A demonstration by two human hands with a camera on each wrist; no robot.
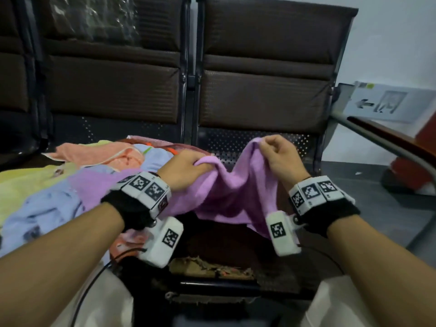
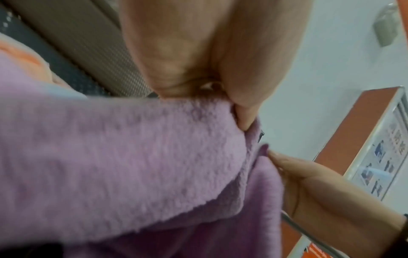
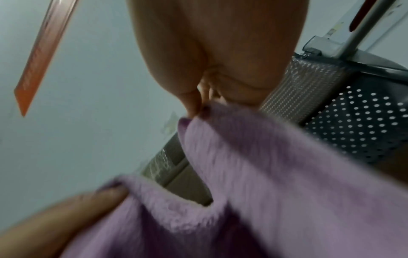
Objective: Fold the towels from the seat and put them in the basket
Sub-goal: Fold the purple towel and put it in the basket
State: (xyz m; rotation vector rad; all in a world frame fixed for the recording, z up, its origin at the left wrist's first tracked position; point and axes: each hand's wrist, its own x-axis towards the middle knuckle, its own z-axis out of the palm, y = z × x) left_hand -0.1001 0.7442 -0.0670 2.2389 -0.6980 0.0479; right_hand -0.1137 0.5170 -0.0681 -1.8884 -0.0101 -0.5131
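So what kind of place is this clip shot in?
Probably a public waiting area: linked brown padded seats on a perforated metal frame, a wall sign with an arrow, and a metal handrail at the right.

Two bare hands, the left hand [image 1: 186, 168] and the right hand [image 1: 280, 152], lift one fluffy lilac towel [image 1: 226, 192]. On the left lies a heap of at least four more soft towels: one orange towel [image 1: 94, 153], one yellow towel [image 1: 26, 182], one pale blue towel [image 1: 40, 213], one second lilac towel [image 1: 94, 187]. Far behind stand two dark brown padded seat backs [image 1: 266, 67].
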